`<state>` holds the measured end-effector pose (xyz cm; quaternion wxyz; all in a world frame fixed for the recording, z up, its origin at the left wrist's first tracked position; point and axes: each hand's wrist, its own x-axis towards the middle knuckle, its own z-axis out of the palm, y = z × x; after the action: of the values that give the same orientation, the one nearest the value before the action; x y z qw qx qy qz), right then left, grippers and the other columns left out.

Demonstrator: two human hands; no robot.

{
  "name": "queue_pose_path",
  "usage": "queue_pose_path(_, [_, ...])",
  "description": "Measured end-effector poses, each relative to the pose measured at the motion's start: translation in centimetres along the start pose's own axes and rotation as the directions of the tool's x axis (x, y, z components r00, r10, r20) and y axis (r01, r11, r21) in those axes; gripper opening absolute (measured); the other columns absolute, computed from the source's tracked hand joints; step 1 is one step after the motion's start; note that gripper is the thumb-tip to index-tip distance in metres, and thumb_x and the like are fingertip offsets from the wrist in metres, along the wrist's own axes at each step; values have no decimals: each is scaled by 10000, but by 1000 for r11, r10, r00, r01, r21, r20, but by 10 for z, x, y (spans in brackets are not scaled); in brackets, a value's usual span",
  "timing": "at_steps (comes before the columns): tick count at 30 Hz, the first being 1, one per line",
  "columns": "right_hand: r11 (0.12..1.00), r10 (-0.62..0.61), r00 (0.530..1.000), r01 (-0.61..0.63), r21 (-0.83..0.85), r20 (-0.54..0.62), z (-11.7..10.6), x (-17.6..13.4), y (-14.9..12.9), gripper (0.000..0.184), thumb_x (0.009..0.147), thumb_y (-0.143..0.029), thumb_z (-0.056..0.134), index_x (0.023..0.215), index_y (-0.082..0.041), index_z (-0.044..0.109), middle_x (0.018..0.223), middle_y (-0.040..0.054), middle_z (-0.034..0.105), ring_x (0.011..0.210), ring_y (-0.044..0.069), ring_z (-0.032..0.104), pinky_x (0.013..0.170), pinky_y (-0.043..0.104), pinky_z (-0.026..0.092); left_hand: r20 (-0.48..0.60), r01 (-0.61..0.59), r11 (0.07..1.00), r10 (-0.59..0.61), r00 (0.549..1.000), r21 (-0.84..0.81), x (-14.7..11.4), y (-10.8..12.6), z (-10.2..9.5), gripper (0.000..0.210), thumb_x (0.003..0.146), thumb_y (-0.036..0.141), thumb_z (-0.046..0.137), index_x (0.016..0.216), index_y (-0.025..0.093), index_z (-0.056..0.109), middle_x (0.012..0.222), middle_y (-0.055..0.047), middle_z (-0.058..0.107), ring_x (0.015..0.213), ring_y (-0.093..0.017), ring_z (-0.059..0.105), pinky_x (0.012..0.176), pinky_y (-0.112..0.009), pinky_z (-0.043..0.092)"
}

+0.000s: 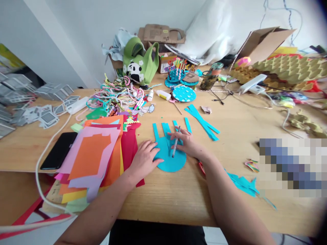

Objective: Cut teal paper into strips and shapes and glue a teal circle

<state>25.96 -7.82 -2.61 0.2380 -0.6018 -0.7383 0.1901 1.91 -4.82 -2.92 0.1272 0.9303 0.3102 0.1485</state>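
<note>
A round blue paper (170, 164) lies flat on the table, with several blue paper strips (155, 131) standing out from its far edge. My left hand (144, 158) rests on the paper's left side, fingers spread. In my right hand (191, 144) is a grey pen (174, 149), its lower end over the circle; fingers of this hand also touch the paper and strips. Partly hidden by my right forearm is a red handle (201, 167), perhaps of scissors. More blue strips (201, 121) lie crossed beyond my right hand.
Stacked coloured paper (88, 156) and a black phone (59, 150) are on the left. Behind them sits a heap of pipe cleaners (114, 95). A dotted blue disc (184, 93), glue bottles (163, 95) and a green panda bag (139, 64) stand farther back. Blue scraps (242, 183) lie right.
</note>
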Motion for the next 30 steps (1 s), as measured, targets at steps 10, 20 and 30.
queue_pose_path(10, [998, -56, 997, 54, -29, -44, 16, 4, -6, 215, 775, -297, 676, 975, -255, 614, 1260, 66, 613, 1375, 313, 325, 1086, 567, 279, 34, -39, 999, 39, 999, 8, 4, -10, -1, 399, 763, 432, 684, 1088, 206, 632, 1290, -79, 572, 1256, -288, 441, 1053, -479, 382])
queue_pose_path(20, [998, -69, 995, 70, 3, -67, 23, 6, -11, 275, 806, -323, 657, 1066, -243, 613, 1269, 86, 599, 1385, 315, 300, 1090, 576, 275, 28, -69, 998, 69, 997, 5, 4, -9, -4, 365, 789, 405, 669, 1083, 197, 615, 1379, -80, 502, 1311, -278, 391, 1086, -483, 342])
queue_pose_path(30, [997, -67, 988, 73, 36, -137, 17, 8, -12, 199, 812, -301, 643, 1001, -242, 623, 1247, 73, 623, 1382, 297, 315, 1087, 550, 302, -6, -94, 995, 95, 996, 29, 4, -3, -4, 359, 893, 397, 529, 1186, 199, 592, 1346, -90, 533, 1315, -269, 390, 1093, -499, 325])
